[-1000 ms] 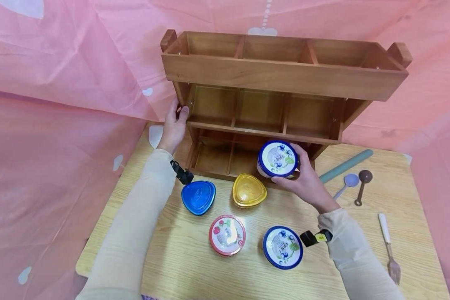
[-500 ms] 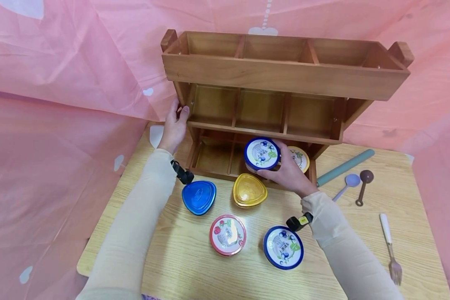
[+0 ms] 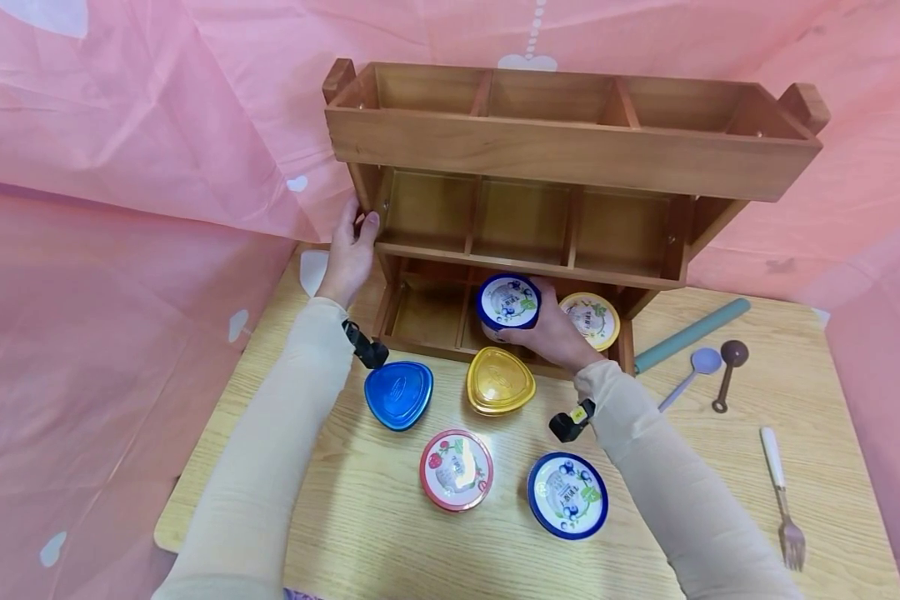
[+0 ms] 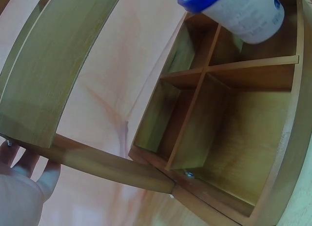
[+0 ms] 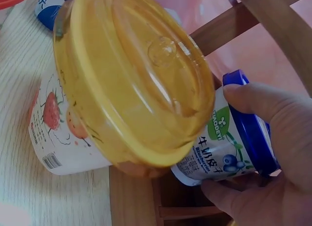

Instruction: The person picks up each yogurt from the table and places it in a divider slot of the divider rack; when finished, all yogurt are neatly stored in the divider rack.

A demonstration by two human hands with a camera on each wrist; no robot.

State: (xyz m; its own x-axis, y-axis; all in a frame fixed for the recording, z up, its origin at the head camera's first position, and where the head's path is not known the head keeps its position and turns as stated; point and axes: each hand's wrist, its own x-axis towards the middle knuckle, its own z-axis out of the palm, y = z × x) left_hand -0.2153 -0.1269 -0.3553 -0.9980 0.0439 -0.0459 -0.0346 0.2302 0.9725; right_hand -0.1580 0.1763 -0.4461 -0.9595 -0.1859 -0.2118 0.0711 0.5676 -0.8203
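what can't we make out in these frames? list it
- Blue-lidded cup: head view, whether its base touches the rack floor; right hand covers it.
- Left hand: left wrist view, only fingertips show at the frame's corner.
- Red-lidded cup: lid print washed out by glare, head view.
- Fork: tines too small to count.

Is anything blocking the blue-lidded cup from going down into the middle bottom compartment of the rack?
Nothing visible does. The right hand holds the blue-lidded cup at the wooden rack's middle bottom compartment; the yellow-lidded cup sits in the compartment beside it.
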